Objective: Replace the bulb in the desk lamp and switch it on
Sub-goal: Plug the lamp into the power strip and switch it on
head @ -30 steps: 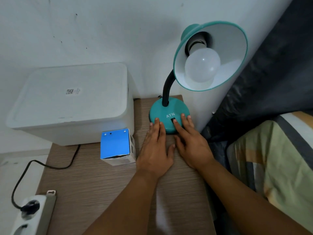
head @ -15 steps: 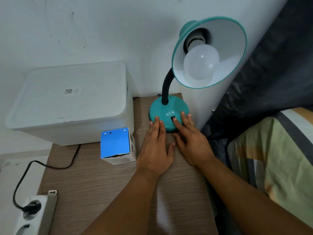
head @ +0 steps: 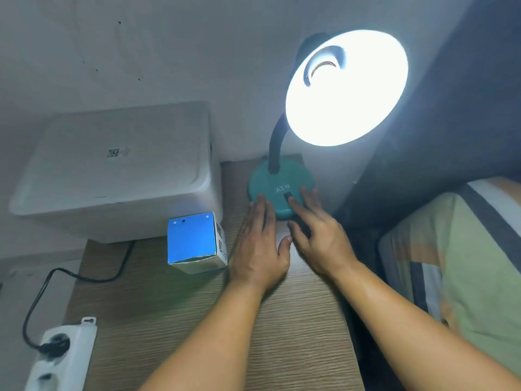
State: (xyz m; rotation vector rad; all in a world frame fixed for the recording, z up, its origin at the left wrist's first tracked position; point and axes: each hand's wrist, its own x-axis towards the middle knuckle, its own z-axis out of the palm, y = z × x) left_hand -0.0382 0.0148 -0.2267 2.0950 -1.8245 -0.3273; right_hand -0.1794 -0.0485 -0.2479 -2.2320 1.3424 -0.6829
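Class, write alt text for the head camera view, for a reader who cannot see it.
A teal desk lamp shines brightly on a wooden table while the right hand rests a fingertip at the switch on its base. The left hand lies flat beside the base, next to a small blue box. A white container and a power strip sit further left.

Single head view, looking forward and down (close) at wooden table [head: 197,320]
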